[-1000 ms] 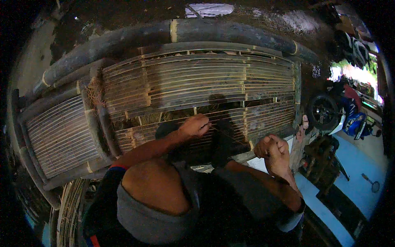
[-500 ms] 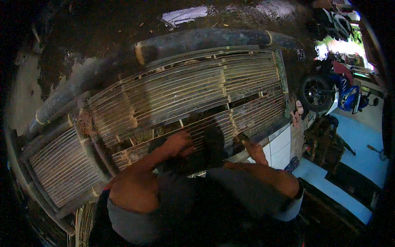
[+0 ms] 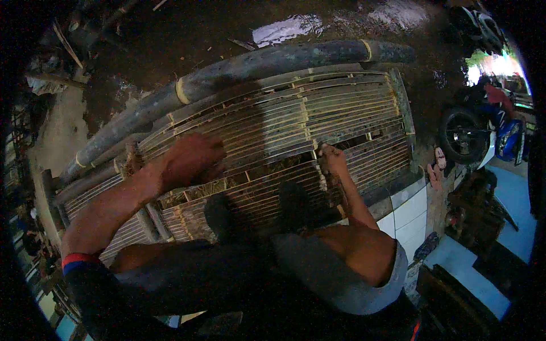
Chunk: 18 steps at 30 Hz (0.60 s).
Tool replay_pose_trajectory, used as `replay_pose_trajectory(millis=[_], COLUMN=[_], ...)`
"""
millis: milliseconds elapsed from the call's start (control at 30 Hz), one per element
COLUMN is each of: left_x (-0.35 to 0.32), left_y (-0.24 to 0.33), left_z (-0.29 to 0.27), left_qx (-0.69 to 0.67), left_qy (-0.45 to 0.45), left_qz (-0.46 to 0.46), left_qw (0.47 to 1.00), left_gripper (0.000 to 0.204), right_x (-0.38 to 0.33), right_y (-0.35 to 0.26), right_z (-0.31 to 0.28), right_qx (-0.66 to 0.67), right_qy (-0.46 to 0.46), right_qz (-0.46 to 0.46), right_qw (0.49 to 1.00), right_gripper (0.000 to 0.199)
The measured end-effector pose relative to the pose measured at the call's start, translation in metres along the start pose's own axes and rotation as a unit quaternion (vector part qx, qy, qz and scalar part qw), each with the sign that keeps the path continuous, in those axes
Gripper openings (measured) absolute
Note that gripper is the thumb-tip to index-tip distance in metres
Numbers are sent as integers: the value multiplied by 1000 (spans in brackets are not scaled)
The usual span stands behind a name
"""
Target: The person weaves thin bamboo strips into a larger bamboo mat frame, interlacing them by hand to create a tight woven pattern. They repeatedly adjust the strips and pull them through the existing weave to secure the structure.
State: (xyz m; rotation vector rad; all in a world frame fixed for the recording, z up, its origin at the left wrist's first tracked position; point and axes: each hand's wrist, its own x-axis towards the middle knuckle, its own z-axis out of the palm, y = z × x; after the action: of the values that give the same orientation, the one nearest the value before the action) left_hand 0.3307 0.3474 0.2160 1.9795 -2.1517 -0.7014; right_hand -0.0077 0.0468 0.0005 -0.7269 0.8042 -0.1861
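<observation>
A slatted bamboo platform (image 3: 352,116) with long thin strips lies in front of me, crossed by short pale pieces. My left hand (image 3: 196,159) is over its left part, above the strips and near a dark lengthwise gap; motion blurs its fingers and I cannot see whether they hold anything. My right hand (image 3: 333,159) is closed at the pale crosspiece (image 3: 305,116) near the middle, beside the same gap. What its fingers grip is too dark to make out. My dark shoes rest on the near strips.
A thick grey bamboo pole (image 3: 273,58) with pale joints runs along the far edge. At right stand a motorbike (image 3: 466,136), pink sandals (image 3: 436,169), white tiles (image 3: 410,212) and a dark wooden piece (image 3: 475,204). Wet ground lies beyond the pole.
My left hand has moved left and farther out over the strips. The right hand has moved away from me, up to the middle gap. The view has shifted a little.
</observation>
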Motion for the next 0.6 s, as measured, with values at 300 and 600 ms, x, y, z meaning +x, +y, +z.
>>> replay_pose_trajectory(millis=[300,600], left_x=[171,200], left_y=[66,87], left_z=[163,240], left_qx=[-222,-477], left_qy=[-3,164], left_qz=[-131,-266], left_qw=[966,821], left_gripper=[55,46], right_x=[-42,-17], right_y=[-197,-203], right_z=[119,138], right_qx=[-156,-505], right_qy=[141,39], right_qz=[-175,-131], right_qw=[962,852], right_gripper=[32,43])
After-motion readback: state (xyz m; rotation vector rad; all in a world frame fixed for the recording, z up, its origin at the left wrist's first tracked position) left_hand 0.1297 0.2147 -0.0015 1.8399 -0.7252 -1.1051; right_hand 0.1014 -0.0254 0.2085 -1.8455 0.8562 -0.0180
